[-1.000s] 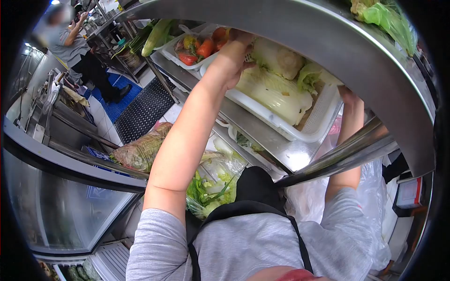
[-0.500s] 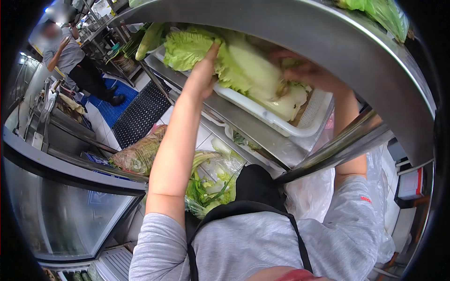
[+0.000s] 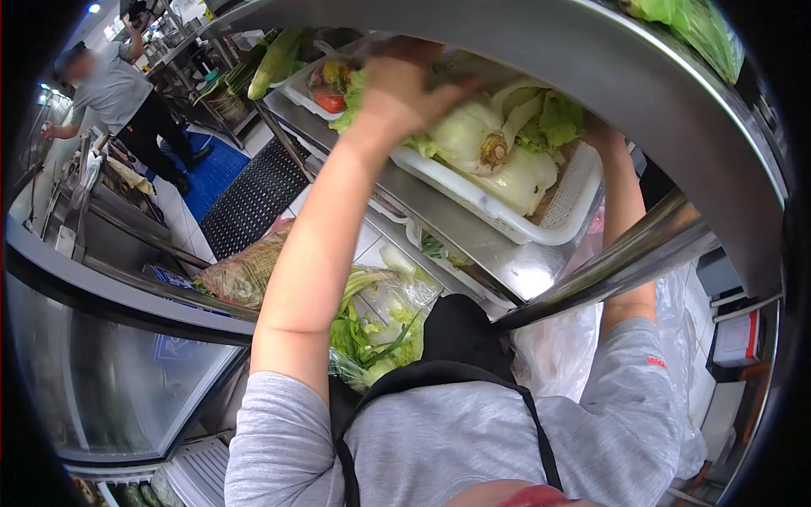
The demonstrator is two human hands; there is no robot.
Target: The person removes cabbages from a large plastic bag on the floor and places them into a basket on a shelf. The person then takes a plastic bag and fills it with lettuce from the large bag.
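A white basket point(image 3: 515, 224) on the metal shelf holds pale green cabbages point(image 3: 465, 135) and leafy lettuce point(image 3: 549, 122). My left hand point(image 3: 401, 93), blurred, is over the basket's left part, one finger stretched to the right above a cabbage and nothing visibly gripped; some fingers run into shadow. At the right end, my right hand point(image 3: 601, 135) is beside the lettuce, its fingers hidden behind leaves and the metal edge. More green leaf shows under my left wrist. Red and orange vegetables point(image 3: 329, 89) lie in another white tray to the left.
A curved metal frame point(image 3: 591, 51) crosses above my hands, and a metal bar point(image 3: 608, 262) slants at the right. Bagged greens point(image 3: 380, 338) and a wrapped bundle point(image 3: 245, 270) are below. Another person point(image 3: 118, 93) stands on a blue mat point(image 3: 207, 173) at the upper left.
The large leafy head between my hands has come down into the basket, its cut stem now facing me. My left hand has moved right over it; my right hand has drawn back to the right.
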